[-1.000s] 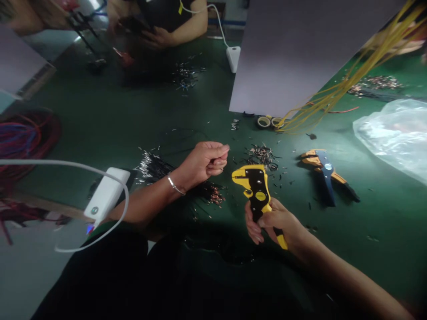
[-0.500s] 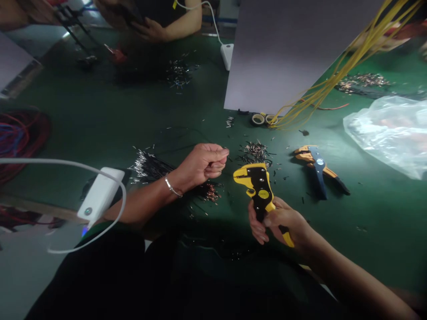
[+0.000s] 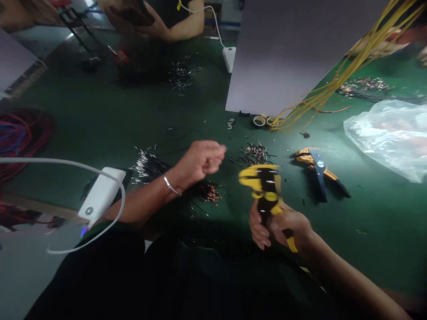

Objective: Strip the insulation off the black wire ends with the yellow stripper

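Observation:
My right hand [image 3: 280, 224] is wrapped round the handles of a yellow and black wire stripper [image 3: 267, 186], its jaws pointing left and slightly blurred. To the left of the jaws, my left hand [image 3: 203, 162] is closed in a pinch; what its fingers hold, if anything, is too small to make out. Beneath that hand and wrist lies a bundle of short black wires [image 3: 155, 166], silvery ends to the left and bare copper ends [image 3: 212, 194] to the right. Just beyond the stripper is a heap of black and copper-coloured wire offcuts [image 3: 256, 154].
A second wire stripper [image 3: 320, 169], blue and orange, lies at right beside a clear plastic bag [image 3: 390, 133]. Tape rolls [image 3: 259, 121] and yellow wires [image 3: 333, 93] adjoin a pale panel [image 3: 267, 66]. A white power bank [image 3: 102, 193] with a cable is at left. Co-workers' hands [image 3: 153, 26] show opposite.
The wire stripper in my right hand has shifted slightly right and turned a little. My left hand has drawn slightly left and up, still pinched.

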`<state>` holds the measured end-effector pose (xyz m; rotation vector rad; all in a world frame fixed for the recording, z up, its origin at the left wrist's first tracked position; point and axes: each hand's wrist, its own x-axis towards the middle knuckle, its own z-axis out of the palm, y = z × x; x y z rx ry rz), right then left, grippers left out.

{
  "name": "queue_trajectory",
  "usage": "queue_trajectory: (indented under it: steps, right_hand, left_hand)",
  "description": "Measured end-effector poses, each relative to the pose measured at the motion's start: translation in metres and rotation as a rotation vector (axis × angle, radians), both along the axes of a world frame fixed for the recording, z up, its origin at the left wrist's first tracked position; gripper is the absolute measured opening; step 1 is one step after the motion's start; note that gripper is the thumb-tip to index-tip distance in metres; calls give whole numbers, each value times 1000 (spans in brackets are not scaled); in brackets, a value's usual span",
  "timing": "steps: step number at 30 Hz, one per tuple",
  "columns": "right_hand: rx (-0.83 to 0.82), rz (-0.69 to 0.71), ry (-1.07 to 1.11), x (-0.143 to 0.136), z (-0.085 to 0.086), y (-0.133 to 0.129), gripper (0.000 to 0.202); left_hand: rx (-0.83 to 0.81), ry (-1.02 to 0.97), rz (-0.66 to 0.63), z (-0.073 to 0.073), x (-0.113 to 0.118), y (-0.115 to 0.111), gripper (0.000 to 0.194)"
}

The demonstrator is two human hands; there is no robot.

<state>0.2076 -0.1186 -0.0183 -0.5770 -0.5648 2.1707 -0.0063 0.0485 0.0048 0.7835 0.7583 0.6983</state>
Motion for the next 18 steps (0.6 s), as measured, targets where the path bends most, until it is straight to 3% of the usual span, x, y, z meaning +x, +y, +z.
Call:
queue_trajectory:
  steps: [3,4,6,10,18]
  right_hand:
    - [99,-247,-85,21,9,-3,10]
    - [115,-275,-131,25,10,-3,11]
    - [134,-202,-172,26,8,-1,18]
    - [120,-97,-179,10,-6,10,27]
    - [102,-81,-296,-4,-20,26,30]
  left_hand:
    - [105,-39,139,3,-4,7,27]
    - [106,-41,124,4,-3,7,26]
    - [37,6,-15,3,1,2,29]
    - [21,-15,-14,-1,4,-7,27]
    - [49,4,43,-2,2,-5,27]
